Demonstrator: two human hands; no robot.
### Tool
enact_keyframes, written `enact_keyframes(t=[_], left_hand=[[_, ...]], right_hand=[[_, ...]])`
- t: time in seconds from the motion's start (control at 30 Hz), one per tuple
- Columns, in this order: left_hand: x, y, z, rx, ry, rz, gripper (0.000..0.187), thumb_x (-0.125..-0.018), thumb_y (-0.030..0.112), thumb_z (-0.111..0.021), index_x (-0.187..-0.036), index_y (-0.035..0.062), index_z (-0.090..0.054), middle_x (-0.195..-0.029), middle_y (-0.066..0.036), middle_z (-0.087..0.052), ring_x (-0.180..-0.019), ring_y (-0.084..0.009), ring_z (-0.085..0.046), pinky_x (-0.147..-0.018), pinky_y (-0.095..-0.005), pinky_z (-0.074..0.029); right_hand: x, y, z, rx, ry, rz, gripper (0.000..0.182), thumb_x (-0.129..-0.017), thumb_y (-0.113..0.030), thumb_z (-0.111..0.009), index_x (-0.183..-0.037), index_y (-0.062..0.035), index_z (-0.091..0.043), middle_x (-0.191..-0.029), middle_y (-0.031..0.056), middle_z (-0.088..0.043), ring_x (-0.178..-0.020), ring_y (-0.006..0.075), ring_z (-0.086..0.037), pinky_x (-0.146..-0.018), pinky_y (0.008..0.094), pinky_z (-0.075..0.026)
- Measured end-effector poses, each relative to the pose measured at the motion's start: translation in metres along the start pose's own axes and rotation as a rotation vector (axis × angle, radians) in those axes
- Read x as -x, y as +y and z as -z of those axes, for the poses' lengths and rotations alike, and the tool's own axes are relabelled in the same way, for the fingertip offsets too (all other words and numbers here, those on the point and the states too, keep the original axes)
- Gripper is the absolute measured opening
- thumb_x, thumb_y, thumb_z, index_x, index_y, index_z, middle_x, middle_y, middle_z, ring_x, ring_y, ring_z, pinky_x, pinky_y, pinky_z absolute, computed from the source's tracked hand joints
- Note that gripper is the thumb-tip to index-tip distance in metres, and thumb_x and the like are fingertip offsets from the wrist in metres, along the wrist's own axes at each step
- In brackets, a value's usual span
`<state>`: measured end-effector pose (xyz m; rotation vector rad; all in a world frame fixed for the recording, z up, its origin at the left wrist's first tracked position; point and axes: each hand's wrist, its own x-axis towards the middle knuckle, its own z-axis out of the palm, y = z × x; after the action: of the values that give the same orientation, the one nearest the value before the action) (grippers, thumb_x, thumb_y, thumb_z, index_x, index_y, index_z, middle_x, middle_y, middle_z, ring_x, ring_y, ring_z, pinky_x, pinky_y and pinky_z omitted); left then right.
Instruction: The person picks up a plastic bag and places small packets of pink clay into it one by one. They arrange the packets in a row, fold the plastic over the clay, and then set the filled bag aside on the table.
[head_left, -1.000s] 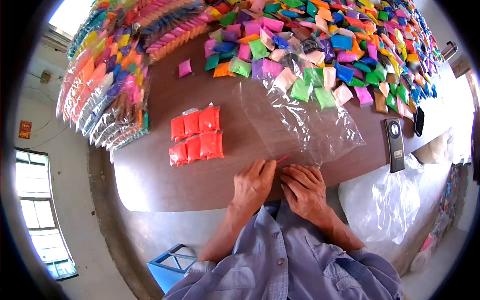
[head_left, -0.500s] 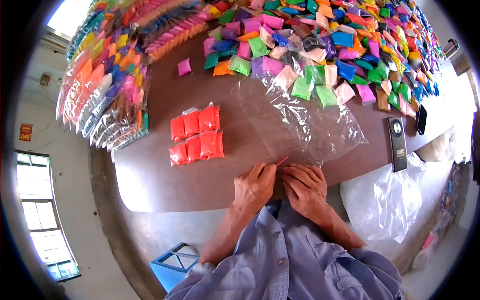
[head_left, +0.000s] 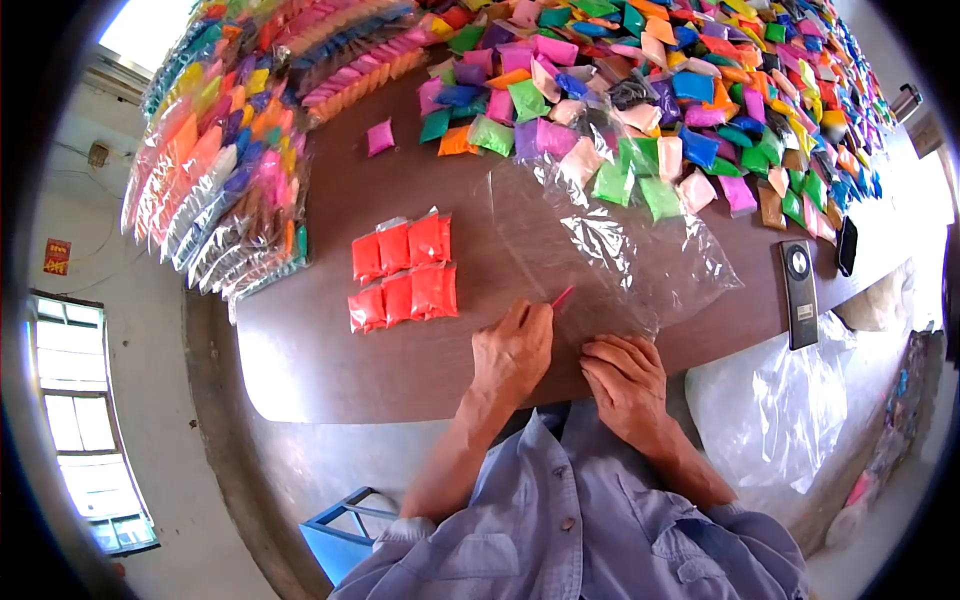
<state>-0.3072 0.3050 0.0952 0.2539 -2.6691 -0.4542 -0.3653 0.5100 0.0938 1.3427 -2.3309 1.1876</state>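
Note:
My left hand (head_left: 513,348) is closed round a thin pink-red stick (head_left: 563,297), whose tip points up and right over the table. My right hand (head_left: 627,385) lies at the table's front edge with its fingers curled together. Its fingertips meet the lower end of a large clear plastic bag (head_left: 600,240), which lies flat; the exact grip is hidden under the fingers. Left of my left hand, two rows of red packets (head_left: 405,270) lie side by side on the table.
A big heap of small colourful packets (head_left: 690,85) covers the back. Bagged packets (head_left: 215,190) are stacked at the left, with one pink packet (head_left: 380,138) beside them. At the right lie a dark slim device (head_left: 798,295) and a black object (head_left: 847,247). Clear plastic (head_left: 775,400) hangs below the edge.
My left hand has lifted slightly up and away from my right, and the stick's tip has risen with it. The right hand stays by the bag's end. The whole view has shifted a little.

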Motion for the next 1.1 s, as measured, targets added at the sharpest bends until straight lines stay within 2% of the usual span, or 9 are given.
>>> enact_keyframes(t=[0.13,0.2,0.33,0.53,0.6,0.73,0.8,0.93,1.1], left_hand=[[-0.011,-0.013,0.002,-0.069,-0.028,0.072,0.008,-0.101,0.013,-0.074,-0.096,0.0100,-0.069,-0.092,-0.009,-0.070,-0.072,-0.0346,-0.072,-0.060,-0.0463,-0.058],[-0.025,-0.027,-0.002,-0.037,0.073,0.069,0.010,-0.102,0.013,-0.072,-0.094,0.0087,-0.067,-0.093,-0.011,-0.070,-0.075,-0.0357,-0.072,-0.063,-0.0470,-0.059],[-0.046,-0.035,-0.005,-0.111,0.077,0.078,0.010,-0.102,0.012,-0.068,-0.094,0.0080,-0.063,-0.094,-0.012,-0.068,-0.072,-0.0349,-0.073,-0.061,-0.0471,-0.060],[-0.062,-0.039,-0.012,-0.192,0.125,0.209,0.010,-0.102,0.011,-0.065,-0.093,0.0068,-0.063,-0.095,-0.014,-0.070,-0.073,-0.0382,-0.074,-0.061,-0.0490,-0.060],[-0.065,-0.039,-0.014,-0.179,0.098,0.289,0.011,-0.105,0.014,-0.067,-0.096,0.0075,-0.068,-0.094,-0.014,-0.071,-0.078,-0.0410,-0.072,-0.065,-0.0521,-0.057],[-0.056,-0.029,-0.011,-0.150,0.119,0.280,0.010,-0.104,0.013,-0.067,-0.095,0.0085,-0.068,-0.093,-0.014,-0.071,-0.078,-0.0409,-0.072,-0.065,-0.0518,-0.057],[-0.040,-0.018,-0.008,-0.088,0.085,0.121,0.009,-0.102,0.011,-0.066,-0.095,0.0083,-0.061,-0.091,-0.014,-0.067,-0.074,-0.0381,-0.073,-0.062,-0.0497,-0.059],[-0.034,-0.020,-0.007,-0.138,0.099,0.129,0.010,-0.102,0.011,-0.066,-0.095,0.0084,-0.060,-0.090,-0.014,-0.066,-0.075,-0.0376,-0.073,-0.062,-0.0494,-0.059],[-0.063,-0.039,-0.009,-0.260,0.061,0.172,0.007,-0.101,0.008,-0.064,-0.095,0.0066,-0.063,-0.091,-0.014,-0.069,-0.075,-0.0376,-0.074,-0.062,-0.0485,-0.060]], right_hand=[[0.006,0.003,0.005,-0.007,-0.023,-0.025,0.019,-0.087,-0.004,-0.086,-0.104,-0.0067,-0.078,-0.119,0.0053,-0.077,-0.117,0.0263,-0.074,-0.101,0.0447,-0.056],[0.006,0.003,0.008,-0.004,-0.015,-0.018,0.019,-0.087,-0.004,-0.086,-0.104,-0.0065,-0.078,-0.118,0.0053,-0.077,-0.117,0.0263,-0.074,-0.101,0.0448,-0.056],[0.007,0.005,0.015,0.003,-0.021,-0.013,0.017,-0.088,-0.004,-0.086,-0.103,-0.0060,-0.078,-0.117,0.0050,-0.077,-0.117,0.0261,-0.074,-0.102,0.0453,-0.056],[0.012,0.009,0.024,0.013,-0.047,-0.034,0.016,-0.088,-0.005,-0.086,-0.102,-0.0059,-0.078,-0.116,0.0051,-0.078,-0.117,0.0262,-0.074,-0.102,0.0460,-0.055],[0.013,0.011,0.027,0.005,-0.049,-0.036,0.016,-0.088,-0.005,-0.086,-0.102,-0.0060,-0.078,-0.116,0.0053,-0.078,-0.117,0.0263,-0.075,-0.102,0.0460,-0.055],[0.015,0.014,0.025,-0.005,-0.032,-0.043,0.015,-0.088,-0.005,-0.086,-0.101,-0.0066,-0.078,-0.116,0.0055,-0.078,-0.117,0.0265,-0.075,-0.102,0.0458,-0.055],[0.017,0.014,0.022,-0.003,-0.012,-0.054,0.016,-0.087,-0.005,-0.087,-0.101,-0.0068,-0.078,-0.116,0.0054,-0.078,-0.117,0.0264,-0.075,-0.102,0.0459,-0.055],[0.017,0.012,0.022,0.002,-0.004,-0.069,0.016,-0.087,-0.004,-0.087,-0.100,-0.0073,-0.078,-0.116,0.0053,-0.078,-0.116,0.0260,-0.075,-0.102,0.0457,-0.055],[0.015,0.013,0.026,-0.010,-0.025,-0.054,0.015,-0.088,-0.005,-0.086,-0.100,-0.0071,-0.078,-0.115,0.0057,-0.078,-0.116,0.0259,-0.075,-0.102,0.0454,-0.055]])
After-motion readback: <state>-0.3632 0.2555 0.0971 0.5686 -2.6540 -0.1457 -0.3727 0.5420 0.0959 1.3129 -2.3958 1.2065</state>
